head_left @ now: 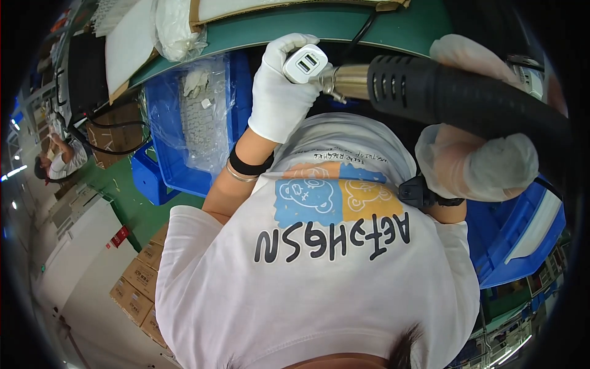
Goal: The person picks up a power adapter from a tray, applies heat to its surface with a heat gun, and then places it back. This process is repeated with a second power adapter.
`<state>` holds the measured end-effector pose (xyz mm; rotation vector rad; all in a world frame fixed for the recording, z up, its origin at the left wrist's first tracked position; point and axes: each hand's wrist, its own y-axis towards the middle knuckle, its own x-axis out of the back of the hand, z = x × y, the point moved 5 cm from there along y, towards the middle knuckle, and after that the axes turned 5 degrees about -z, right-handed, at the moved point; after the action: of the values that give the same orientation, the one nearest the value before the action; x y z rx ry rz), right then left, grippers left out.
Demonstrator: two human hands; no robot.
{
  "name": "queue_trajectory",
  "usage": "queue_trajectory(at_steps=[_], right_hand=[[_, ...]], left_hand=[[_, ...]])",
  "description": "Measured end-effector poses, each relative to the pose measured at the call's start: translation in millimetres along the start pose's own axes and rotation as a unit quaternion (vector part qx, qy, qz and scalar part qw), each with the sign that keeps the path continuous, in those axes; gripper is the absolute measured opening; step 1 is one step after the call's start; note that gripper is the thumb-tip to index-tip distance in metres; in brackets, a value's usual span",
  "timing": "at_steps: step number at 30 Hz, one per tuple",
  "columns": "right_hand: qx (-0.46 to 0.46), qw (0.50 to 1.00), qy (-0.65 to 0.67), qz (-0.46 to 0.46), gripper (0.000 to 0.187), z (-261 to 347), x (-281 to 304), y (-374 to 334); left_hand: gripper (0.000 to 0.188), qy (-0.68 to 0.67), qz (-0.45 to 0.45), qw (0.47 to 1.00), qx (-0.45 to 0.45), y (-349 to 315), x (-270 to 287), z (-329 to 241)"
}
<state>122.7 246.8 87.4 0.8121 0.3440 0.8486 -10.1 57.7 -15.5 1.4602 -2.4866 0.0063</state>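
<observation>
My left hand (279, 92), in a white glove, is closed round a small white USB car charger (305, 63) whose end with two ports faces up. In my right hand (473, 161), also in a thin pale glove, is a black hot-air gun (424, 86). Its thick body crosses in front of the hand and hides part of the grip. The metal nozzle (350, 83) points left and ends right beside the charger; whether they touch I cannot tell.
A blue bin (169, 154) with clear plastic bags stands left of me, another blue bin (516, 246) at my right. Ahead runs the green bench edge (246, 44) with cardboard trays and a black cable (364, 29). Cartons (138, 277) are stacked at left; another person (61, 158) sits farther off.
</observation>
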Motion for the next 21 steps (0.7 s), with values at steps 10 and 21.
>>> queue_trajectory(at_steps=[10,21], right_hand=[[0.041,0.996,0.079,-0.008,0.067,-4,-4,-2],[-0.011,0.996,0.078,-0.045,0.061,-4,-2,-8]], left_hand=[[0.053,0.048,0.009,0.999,-0.02,-1,-1,-5],[0.053,0.053,0.013,0.998,-0.023,0,-2,-8]])
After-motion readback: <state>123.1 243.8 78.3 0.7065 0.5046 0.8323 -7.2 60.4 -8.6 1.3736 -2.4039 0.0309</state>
